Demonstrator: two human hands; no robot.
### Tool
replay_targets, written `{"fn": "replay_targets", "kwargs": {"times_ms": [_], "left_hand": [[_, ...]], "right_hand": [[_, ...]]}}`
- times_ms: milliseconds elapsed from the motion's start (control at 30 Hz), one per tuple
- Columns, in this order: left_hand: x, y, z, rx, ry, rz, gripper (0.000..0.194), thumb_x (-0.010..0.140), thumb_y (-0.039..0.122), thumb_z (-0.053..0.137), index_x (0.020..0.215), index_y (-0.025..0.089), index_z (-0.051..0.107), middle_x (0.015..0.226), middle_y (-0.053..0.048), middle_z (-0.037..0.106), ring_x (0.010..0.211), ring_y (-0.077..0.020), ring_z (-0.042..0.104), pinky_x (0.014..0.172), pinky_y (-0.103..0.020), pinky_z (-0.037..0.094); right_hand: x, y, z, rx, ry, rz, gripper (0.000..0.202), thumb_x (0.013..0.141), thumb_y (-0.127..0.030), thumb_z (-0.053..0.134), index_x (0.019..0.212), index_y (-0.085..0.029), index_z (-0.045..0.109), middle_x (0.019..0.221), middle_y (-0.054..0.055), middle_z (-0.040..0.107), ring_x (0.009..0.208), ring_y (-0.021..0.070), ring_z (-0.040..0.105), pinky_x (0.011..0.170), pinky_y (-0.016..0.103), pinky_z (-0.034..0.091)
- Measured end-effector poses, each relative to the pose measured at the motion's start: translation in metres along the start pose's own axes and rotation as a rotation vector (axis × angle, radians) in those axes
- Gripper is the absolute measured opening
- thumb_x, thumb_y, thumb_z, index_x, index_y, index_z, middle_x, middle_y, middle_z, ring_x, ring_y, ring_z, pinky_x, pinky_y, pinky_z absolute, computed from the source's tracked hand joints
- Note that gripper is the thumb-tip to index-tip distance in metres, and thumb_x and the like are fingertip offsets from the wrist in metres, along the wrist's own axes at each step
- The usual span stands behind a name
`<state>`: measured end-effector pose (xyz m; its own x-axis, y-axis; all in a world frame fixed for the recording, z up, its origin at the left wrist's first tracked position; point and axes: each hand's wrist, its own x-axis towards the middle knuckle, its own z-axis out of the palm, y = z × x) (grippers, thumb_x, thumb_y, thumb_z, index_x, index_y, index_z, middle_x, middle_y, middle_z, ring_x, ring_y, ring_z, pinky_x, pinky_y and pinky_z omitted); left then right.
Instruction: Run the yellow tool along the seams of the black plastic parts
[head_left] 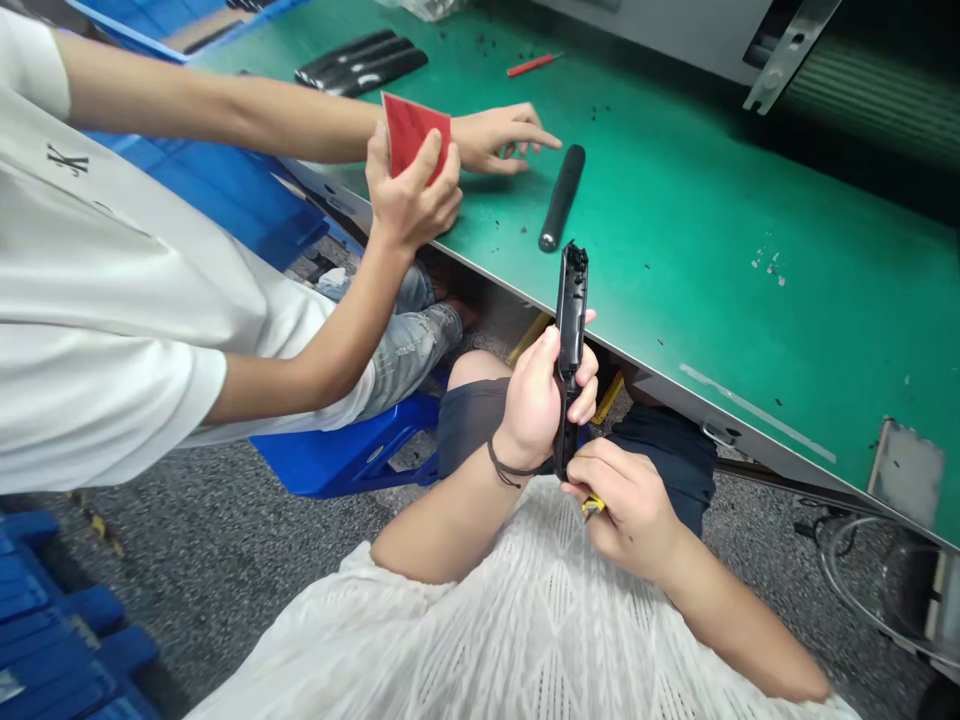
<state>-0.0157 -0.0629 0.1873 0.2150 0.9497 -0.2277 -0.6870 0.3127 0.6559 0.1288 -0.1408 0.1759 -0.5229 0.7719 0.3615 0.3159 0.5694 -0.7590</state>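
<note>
Head view: the person sits at the near edge of a green counter, both hands working over the lap.
Left hand: the left hand is wrapped around the middle of a long black plastic housing, fingers pressed tight on it, a dark band at the wrist.
Housing: held upright just in front of the counter's near edge, its open, notched top end poking above that edge.
Right hand: the right hand is curled at the housing's lower end, pinching a small yellow-handled tool; the tool's tip is hidden, so what it touches cannot be told.
Doing it well: judging by the grip, the housing wants to stay steady and vertical while the tool works at the bottom; a firm left-hand hold near the worked end and small, controlled pressure should keep the tool from slipping toward the fingers.
On the counter: a black cylindrical part lies beyond the housing; more black parts and a red pen lie at the far side.
Co-worker: another person to the left holds a red card above the counter's near edge, their other hand flat on the counter.
</note>
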Motion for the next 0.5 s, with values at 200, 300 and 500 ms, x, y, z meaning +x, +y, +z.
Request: {"fn": "replay_targets", "kwargs": {"times_ms": [200,300,500], "left_hand": [[0.003,0.001,-0.008,-0.012,-0.032,-0.046,0.045,0.108,0.051,0.04,0.132,0.019,0.059,0.067,0.006,0.049,0.037,-0.0053,0.037,0.038,-0.02,0.032],[0.006,0.001,-0.014,-0.037,0.008,0.0,0.034,0.105,0.048,0.051,0.116,0.017,0.061,0.066,0.007,0.047,0.042,-0.0058,0.043,0.043,-0.019,0.038],[0.002,-0.006,-0.025,0.203,-0.05,0.06,0.04,0.091,0.044,0.075,0.099,0.023,0.042,0.073,0.01,0.053,0.043,-0.0064,0.052,0.04,-0.017,0.039]], "right_hand": [[0.004,0.009,-0.012,0.027,0.265,0.097,0.012,0.096,-0.016,0.069,0.087,-0.022,0.064,0.08,0.002,0.065,0.072,0.0169,0.061,0.065,0.031,0.051],[0.003,0.028,-0.019,-0.143,0.379,0.203,0.003,0.097,-0.023,0.07,0.097,-0.023,0.073,0.09,0.005,0.074,0.079,0.0191,0.069,0.07,0.033,0.057],[0.004,0.048,-0.044,-0.284,0.229,0.392,0.034,0.103,-0.029,0.061,0.136,-0.021,0.058,0.11,0.008,0.07,0.096,0.0208,0.069,0.076,0.033,0.057]]}}
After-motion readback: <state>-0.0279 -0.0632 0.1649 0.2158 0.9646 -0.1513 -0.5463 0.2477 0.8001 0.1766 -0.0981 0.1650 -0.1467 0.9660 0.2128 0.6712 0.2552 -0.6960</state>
